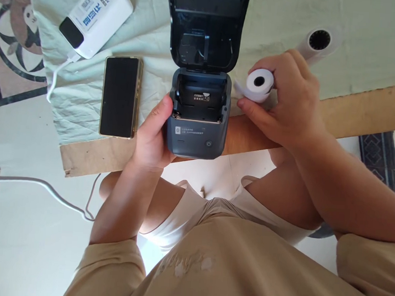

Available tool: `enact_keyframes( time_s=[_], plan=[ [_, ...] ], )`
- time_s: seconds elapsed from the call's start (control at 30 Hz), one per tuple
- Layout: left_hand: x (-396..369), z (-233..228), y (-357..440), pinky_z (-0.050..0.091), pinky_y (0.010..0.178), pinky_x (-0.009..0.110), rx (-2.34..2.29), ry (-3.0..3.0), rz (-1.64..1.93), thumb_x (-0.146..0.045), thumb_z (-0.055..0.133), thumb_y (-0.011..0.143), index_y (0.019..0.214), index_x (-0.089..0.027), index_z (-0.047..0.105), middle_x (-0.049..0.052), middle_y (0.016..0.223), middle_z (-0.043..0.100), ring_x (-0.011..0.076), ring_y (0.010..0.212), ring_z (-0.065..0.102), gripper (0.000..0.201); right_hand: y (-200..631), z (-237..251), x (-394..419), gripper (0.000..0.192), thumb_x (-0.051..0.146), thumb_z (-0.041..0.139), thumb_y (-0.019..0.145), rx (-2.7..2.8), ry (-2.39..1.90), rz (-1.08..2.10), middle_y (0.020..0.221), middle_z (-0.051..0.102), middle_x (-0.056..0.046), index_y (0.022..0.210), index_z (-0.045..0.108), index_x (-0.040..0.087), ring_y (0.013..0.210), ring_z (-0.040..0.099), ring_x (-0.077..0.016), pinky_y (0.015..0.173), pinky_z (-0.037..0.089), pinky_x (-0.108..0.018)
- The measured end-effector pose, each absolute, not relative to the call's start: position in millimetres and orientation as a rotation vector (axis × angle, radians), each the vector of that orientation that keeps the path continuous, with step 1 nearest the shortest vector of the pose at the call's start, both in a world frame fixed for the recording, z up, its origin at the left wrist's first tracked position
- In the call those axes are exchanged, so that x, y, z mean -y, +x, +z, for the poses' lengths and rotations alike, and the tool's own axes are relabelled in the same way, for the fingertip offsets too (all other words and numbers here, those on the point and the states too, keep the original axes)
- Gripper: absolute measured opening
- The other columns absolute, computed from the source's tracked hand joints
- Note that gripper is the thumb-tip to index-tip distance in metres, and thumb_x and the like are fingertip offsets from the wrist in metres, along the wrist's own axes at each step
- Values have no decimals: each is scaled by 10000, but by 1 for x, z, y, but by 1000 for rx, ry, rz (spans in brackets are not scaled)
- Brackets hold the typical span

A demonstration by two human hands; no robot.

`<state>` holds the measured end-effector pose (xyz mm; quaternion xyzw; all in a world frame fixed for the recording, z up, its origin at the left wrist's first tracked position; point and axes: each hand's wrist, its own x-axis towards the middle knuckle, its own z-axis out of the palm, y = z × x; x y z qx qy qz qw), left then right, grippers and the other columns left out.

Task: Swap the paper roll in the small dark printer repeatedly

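One printer [197, 134], one paper roll [259, 94], one pale cylinder [310, 51], one phone [120, 97], one white device [101, 17]

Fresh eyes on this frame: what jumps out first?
Probably the dark printer, its black lid open, held by the left hand at the wooden table edge. Next, the white paper roll gripped in the right hand, right of the printer. The phone, left of both, lies on the green cloth.

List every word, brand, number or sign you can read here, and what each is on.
Bluetooth sign: on the dark printer; lines beside it too small to read.
Power sign: on the printer's button.
Label inside the printer: Chinese characters, too small to read surely.
White device: blue and dark print, too blurred.
Shirt: worn print, unreadable.
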<state>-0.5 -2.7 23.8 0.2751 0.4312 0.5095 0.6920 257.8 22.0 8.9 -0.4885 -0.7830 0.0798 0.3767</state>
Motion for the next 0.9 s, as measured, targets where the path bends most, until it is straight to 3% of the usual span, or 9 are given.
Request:
enact_keyframes(
  time_s=[0.1, 0.2, 0.33, 0.4, 0.5, 0.63, 0.8, 0.9],
  plan=[
    [0, 23, -4, 714, 1166, 512, -958, 643, 1062, -653, 668, 1096, 1115, -246, 867, 106, 1103, 919, 417, 1569, 719, 453, 259, 5, -26, 366, 345, 783, 977, 2077, -1437, 271, 1212, 805, -95, 1308, 637, 291, 1037, 763, -302, 875, 631, -476],
    [-2, 22, -5, 743, 1044, 501, -907, 688, 1027, -750, 701, 1042, 1149, -259, 873, 104, 1138, 921, 441, 1473, 774, 531, 266, 4, -29, 476, 345, 777, 939, 2085, -1393, 203, 1260, 814, -97, 1386, 616, 307, 1019, 771, -312, 840, 632, -491],
    [-3, 21, -4, 742, 994, 536, -787, 735, 990, -768, 669, 1059, 1271, -225, 871, 131, 1303, 900, 461, 1357, 824, 617, 290, 19, -34, 297, 332, 640, 1053, 1956, -1017, -254, 1198, 811, -59, 1341, 701, 293, 1080, 782, -286, 917, 641, -486],
    [-4, 21, -3, 741, 997, 545, -746, 749, 980, -731, 650, 1087, 1283, -214, 873, 125, 1313, 895, 446, 1304, 847, 596, 301, 26, -40, 343, 269, 647, 1031, 1877, -1199, -252, 1257, 780, -110, 1356, 737, 203, 1222, 762, -317, 992, 635, -502],
    [-5, 20, -5, 739, 900, 459, -801, 761, 1031, -683, 794, 1005, 1182, -245, 898, 80, 1193, 912, 370, 1123, 882, 484, 308, 25, -53, 497, 205, 782, 915, 1810, -1670, -3, 1421, 682, -230, 1391, 736, 68, 1363, 687, -370, 1150, 590, -570],
    [-6, 17, -9, 672, 703, 369, -900, 778, 1043, -709, 899, 894, 1098, -277, 901, 60, 1037, 889, 331, 1014, 880, 478, 302, 16, -65, 399, 173, 874, 864, 1745, -1900, 91, 1394, 669, -226, 1254, 801, 133, 1288, 660, -341, 1258, 521, -607],
    [-5, 17, -10, 661, 738, 393, -909, 815, 1029, -751, 883, 899, 1125, -284, 877, 73, 1101, 879, 355, 1104, 868, 519, 297, 20, -59, 447, 158, 857, 851, 1731, -1999, 140, 1320, 748, -138, 1278, 751, 240, 1176, 695, -310, 1188, 554, -582],
    [-4, 18, -10, 657, 769, 391, -928, 814, 1032, -734, 884, 906, 1136, -278, 854, 69, 1124, 876, 347, 1119, 854, 511, 306, 18, -55, 588, 129, 806, 799, 1720, -1793, 127, 1303, 727, -104, 1358, 656, 233, 1125, 697, -276, 1098, 593, -536]
  ],
)
